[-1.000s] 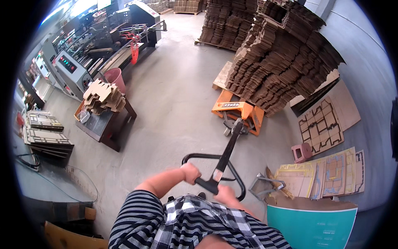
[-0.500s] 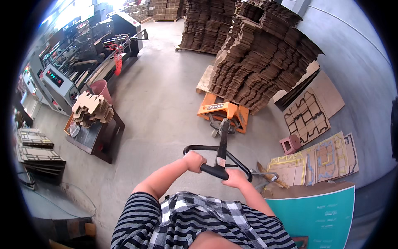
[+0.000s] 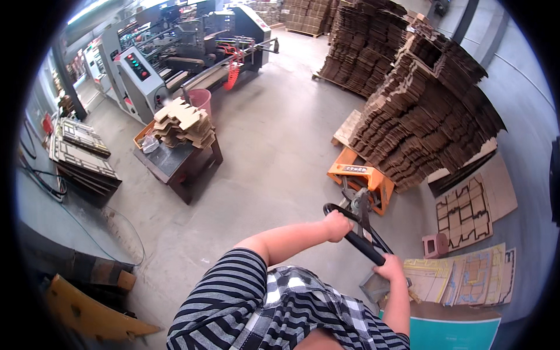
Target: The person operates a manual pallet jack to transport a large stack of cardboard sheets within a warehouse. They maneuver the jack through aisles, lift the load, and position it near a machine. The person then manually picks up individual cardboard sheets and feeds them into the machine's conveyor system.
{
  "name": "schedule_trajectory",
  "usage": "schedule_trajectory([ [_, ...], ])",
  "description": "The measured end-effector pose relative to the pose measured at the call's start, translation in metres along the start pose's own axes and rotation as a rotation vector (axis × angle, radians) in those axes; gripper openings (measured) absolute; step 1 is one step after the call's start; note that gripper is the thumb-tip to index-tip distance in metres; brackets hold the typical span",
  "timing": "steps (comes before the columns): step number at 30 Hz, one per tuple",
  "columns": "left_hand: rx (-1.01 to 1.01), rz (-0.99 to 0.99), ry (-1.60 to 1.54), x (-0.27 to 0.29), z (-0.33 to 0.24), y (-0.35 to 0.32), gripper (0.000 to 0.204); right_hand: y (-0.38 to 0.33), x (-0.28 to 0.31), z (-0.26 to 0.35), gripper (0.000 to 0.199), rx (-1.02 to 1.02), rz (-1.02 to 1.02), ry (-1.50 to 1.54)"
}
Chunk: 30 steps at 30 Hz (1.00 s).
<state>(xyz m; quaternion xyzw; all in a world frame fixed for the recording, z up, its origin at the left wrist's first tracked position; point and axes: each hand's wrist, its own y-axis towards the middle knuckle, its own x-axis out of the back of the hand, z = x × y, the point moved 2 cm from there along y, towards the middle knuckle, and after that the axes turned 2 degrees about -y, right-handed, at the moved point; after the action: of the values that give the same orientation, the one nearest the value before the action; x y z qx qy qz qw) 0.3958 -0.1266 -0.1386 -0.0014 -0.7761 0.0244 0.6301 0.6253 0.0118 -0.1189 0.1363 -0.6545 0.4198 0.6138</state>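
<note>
Pallet jack [image 3: 361,181], its orange body tucked under the stacked cardboard [image 3: 426,111], now sits further right; both hands, left [image 3: 337,225] and right [image 3: 389,269], stay clamped on its handle [image 3: 359,240], seemingly swinging it.

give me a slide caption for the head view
Both hands, left hand and right hand, grip pallet jack handle under stacked cardboard.

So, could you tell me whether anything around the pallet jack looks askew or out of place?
Yes: the tall stack of cardboard blanks on the orange pallet jack is ragged, its layers jutting out unevenly. Both hands, left hand and right hand, grip the black handle. Nothing looks spilled.
</note>
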Motion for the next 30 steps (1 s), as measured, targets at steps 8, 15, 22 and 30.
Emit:
schedule_trajectory([
  [8, -0.112, 0.434, -0.043, 0.004, 0.014, 0.024, 0.028, 0.018, -0.014, -0.003, 0.050, 0.055, 0.241, 0.083],
  [15, -0.290, 0.465, -0.194, -0.001, 0.045, 0.031, 0.036, 0.034, -0.038, 0.008, 0.046, 0.094, 0.120, 0.044],
  [22, -0.091, 0.582, -0.236, -0.083, 0.106, -0.038, 0.023, 0.099, -0.084, 0.059, 0.044, 0.066, 0.114, 0.053],
  [30, 0.052, 0.590, -0.364, -0.227, 0.138, -0.047, 0.031, 0.106, -0.125, 0.090, 0.041, 0.044, 0.157, 0.019],
])
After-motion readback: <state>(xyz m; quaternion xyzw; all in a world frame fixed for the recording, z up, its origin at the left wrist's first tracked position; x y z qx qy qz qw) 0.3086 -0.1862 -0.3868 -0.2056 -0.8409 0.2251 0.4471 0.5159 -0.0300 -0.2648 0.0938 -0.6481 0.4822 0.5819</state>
